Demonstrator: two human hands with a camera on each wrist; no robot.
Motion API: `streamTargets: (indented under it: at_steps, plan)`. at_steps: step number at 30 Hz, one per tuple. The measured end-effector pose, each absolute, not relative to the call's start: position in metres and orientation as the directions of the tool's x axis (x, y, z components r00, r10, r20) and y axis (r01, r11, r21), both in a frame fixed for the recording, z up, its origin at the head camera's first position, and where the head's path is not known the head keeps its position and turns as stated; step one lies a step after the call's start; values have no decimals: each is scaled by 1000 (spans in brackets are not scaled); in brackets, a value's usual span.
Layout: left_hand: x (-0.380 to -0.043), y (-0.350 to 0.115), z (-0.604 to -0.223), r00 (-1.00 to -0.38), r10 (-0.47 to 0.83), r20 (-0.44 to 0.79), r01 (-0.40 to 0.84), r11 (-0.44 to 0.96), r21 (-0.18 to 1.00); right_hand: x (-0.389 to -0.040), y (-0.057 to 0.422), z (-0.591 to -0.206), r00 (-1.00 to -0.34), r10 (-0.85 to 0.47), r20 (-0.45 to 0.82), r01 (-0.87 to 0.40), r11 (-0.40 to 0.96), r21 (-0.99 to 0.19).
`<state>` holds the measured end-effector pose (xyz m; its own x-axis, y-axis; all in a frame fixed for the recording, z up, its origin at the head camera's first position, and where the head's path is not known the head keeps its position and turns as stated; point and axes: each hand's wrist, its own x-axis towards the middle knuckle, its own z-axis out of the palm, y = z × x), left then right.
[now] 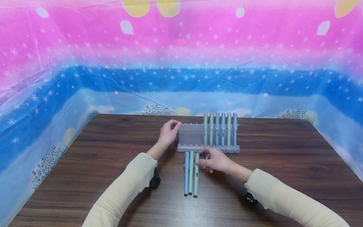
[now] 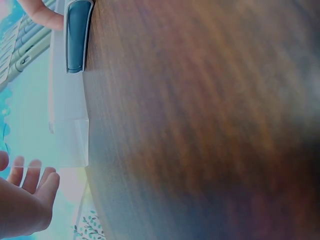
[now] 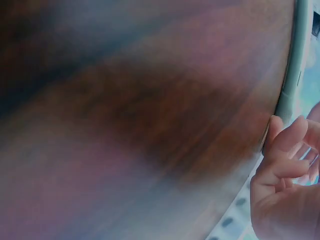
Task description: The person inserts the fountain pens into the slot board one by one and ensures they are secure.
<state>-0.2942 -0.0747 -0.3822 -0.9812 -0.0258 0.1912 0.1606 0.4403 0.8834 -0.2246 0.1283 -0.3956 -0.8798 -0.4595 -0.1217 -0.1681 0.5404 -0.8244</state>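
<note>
A clear plastic pen rack [image 1: 190, 135] stands on the table, with several green and blue pens [image 1: 217, 129] upright in its right part. At its upper left corner my left hand [image 1: 169, 131] pinches the edge; some fingertips show through the clear plastic in the left wrist view. In front of the rack lie a blue pen [image 1: 186, 175], a middle green pen [image 1: 191, 173] and a right green pen [image 1: 196, 176], side by side with clips toward the rack. My right hand [image 1: 216, 160] has thumb and forefinger at the clip end of the right green pen.
The dark wood table [image 1: 113, 201] carries the rack near its far edge. Behind and along both sides hangs a pink and blue printed cloth [image 1: 181, 75]. Pale sleeves [image 1: 127, 183] and black wrist cameras [image 1: 155, 178] are on both arms.
</note>
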Motion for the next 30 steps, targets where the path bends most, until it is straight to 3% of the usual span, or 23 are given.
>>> streamTargets:
  at_steps: [10,30]
  plan:
    - [-295,-75,-383,-982,-22,187,158,442,883,-223,120,-393,-871,-481,-105,-297,684,-666]
    - [-295,-76,-383,-983,-21,184,157,438,885,-224,121,-393,-863,-494,-104,-324,699,-637]
